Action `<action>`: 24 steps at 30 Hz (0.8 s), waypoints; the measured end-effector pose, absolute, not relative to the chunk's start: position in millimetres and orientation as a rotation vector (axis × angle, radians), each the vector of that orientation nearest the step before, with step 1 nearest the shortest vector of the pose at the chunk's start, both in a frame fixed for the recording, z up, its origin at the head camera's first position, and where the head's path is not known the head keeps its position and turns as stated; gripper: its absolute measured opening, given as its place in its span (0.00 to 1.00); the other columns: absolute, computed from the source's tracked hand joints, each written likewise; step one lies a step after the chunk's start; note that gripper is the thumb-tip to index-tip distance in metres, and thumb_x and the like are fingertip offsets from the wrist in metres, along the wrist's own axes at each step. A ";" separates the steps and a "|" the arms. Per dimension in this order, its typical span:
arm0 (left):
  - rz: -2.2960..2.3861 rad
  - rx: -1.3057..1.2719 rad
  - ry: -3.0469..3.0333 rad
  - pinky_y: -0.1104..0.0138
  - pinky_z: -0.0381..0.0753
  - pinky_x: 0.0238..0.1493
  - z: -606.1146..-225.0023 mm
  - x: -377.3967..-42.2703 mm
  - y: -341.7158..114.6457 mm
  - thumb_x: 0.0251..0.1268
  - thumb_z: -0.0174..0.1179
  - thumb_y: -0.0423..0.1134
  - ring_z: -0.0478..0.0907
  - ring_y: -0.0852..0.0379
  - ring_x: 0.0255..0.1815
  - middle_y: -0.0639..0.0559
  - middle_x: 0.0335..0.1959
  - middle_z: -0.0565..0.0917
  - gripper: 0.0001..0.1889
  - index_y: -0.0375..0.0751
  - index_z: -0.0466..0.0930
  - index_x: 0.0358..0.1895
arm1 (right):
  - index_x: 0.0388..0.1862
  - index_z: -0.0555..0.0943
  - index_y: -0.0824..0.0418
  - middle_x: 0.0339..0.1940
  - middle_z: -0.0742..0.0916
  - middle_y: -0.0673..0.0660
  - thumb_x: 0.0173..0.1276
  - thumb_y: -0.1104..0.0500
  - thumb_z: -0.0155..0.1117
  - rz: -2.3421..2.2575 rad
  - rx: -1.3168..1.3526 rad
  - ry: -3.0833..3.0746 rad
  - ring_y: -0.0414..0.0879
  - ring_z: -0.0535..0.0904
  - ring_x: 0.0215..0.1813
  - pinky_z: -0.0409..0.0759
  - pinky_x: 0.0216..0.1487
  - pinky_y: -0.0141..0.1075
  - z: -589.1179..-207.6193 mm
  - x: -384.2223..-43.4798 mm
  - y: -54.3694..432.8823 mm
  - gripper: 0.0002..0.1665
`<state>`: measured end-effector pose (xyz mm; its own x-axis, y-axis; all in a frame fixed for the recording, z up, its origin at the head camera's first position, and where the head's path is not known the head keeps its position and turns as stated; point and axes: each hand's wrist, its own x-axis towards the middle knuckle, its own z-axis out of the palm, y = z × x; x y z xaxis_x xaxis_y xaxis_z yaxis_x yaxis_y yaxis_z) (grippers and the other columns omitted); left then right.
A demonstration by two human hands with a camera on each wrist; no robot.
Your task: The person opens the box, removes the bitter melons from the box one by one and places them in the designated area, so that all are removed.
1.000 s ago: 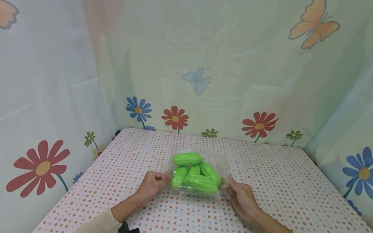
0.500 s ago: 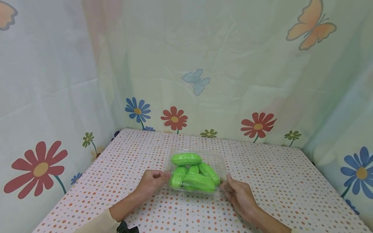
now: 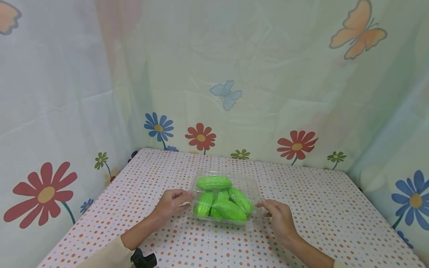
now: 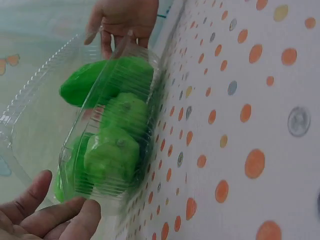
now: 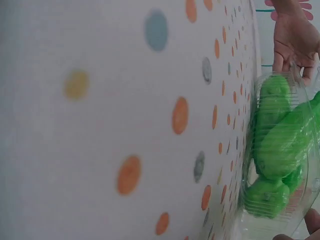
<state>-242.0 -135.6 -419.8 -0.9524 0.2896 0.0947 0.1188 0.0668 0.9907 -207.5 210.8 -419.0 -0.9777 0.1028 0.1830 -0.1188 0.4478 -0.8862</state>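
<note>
A clear plastic clamshell box (image 3: 249,186) sits on the table, with several bright green, ribbed bitter melons (image 3: 214,182) inside. In the left wrist view, its lid (image 4: 37,115) stands tilted up, apart from the lower tray. My left hand (image 3: 171,204) is at the box's left side, fingertips close to its edge; its thumb (image 4: 37,192) is spread from the fingers. At the right side is my right hand (image 3: 279,219), fingers extended against the near right corner. Whether its fingertips touch the lid or the tray, I cannot tell.
A white table (image 3: 301,208) with coloured dots bears the box. Fabric curtains (image 3: 261,93) printed with flowers and butterflies hang behind it and on both sides. A black band (image 3: 143,258) is around my left wrist.
My left fingers have loosened and shifted slightly up and left from the box's corner. The right hand has moved up a little along the right side. The box has barely moved.
</note>
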 end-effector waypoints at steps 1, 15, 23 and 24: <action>2.032 0.421 2.178 0.55 0.80 0.61 -419.7 -243.5 -136.4 0.76 0.57 0.50 0.80 0.45 0.60 0.34 0.56 0.81 0.24 0.25 0.80 0.40 | 0.44 0.87 0.66 0.49 0.89 0.59 0.83 0.51 0.45 1.511 0.019 -2.488 0.53 0.78 0.60 0.78 0.54 0.42 -417.7 -207.6 209.9 0.26; 2.218 0.145 2.009 0.50 0.86 0.50 -421.2 -262.3 -130.5 0.79 0.48 0.55 0.86 0.43 0.46 0.36 0.45 0.85 0.26 0.31 0.76 0.50 | 0.76 0.64 0.69 0.74 0.72 0.68 0.83 0.49 0.41 1.494 0.198 -2.442 0.59 0.69 0.72 0.75 0.57 0.39 -409.8 -213.7 211.2 0.32; 2.197 0.110 2.028 0.46 0.82 0.57 -426.3 -271.4 -122.2 0.80 0.47 0.47 0.78 0.37 0.60 0.31 0.60 0.78 0.21 0.32 0.71 0.62 | 0.75 0.66 0.67 0.77 0.70 0.64 0.84 0.49 0.39 1.662 0.275 -2.320 0.58 0.62 0.77 0.69 0.67 0.37 -409.4 -225.0 214.5 0.31; 2.196 0.115 2.028 0.45 0.81 0.58 -427.5 -272.4 -121.0 0.80 0.47 0.46 0.77 0.36 0.61 0.30 0.61 0.77 0.22 0.32 0.70 0.63 | 0.75 0.67 0.67 0.77 0.69 0.64 0.85 0.50 0.40 1.691 0.282 -2.304 0.58 0.61 0.78 0.68 0.71 0.42 -409.2 -226.8 214.1 0.30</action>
